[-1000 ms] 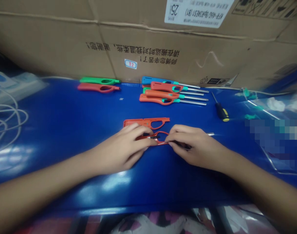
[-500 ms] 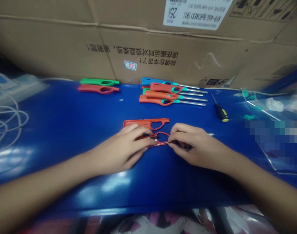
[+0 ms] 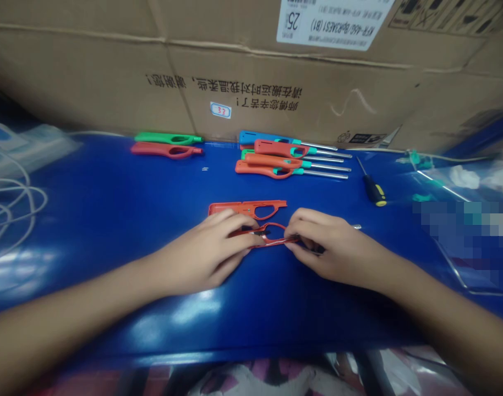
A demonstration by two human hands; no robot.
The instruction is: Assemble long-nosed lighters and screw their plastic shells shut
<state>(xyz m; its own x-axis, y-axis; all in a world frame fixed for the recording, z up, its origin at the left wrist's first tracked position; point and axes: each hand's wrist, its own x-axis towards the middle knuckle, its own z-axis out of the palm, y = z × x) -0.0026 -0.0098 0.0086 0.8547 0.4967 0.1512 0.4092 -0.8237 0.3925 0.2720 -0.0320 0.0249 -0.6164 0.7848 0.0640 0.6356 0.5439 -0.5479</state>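
Note:
On the blue table (image 3: 111,220), both of my hands grip one orange lighter body (image 3: 272,235) that lies flat. My left hand (image 3: 210,250) covers its handle end with the fingers curled over it. My right hand (image 3: 326,245) pinches the front end, and a thin metal tube (image 3: 356,226) pokes out past the knuckles. Just beyond my fingers lies a separate orange half shell (image 3: 247,208), untouched.
A row of finished orange and blue lighters (image 3: 288,157) with metal tubes lies at the back, with a green shell (image 3: 169,137) and a red shell (image 3: 167,149) to the left. A yellow-handled screwdriver (image 3: 373,188) lies right. A cardboard box (image 3: 251,66) walls the back; white cord (image 3: 12,203) coils left.
Almost nothing has moved. My right fingers have shifted very slightly on the front end of the orange lighter body; my left hand stays put.

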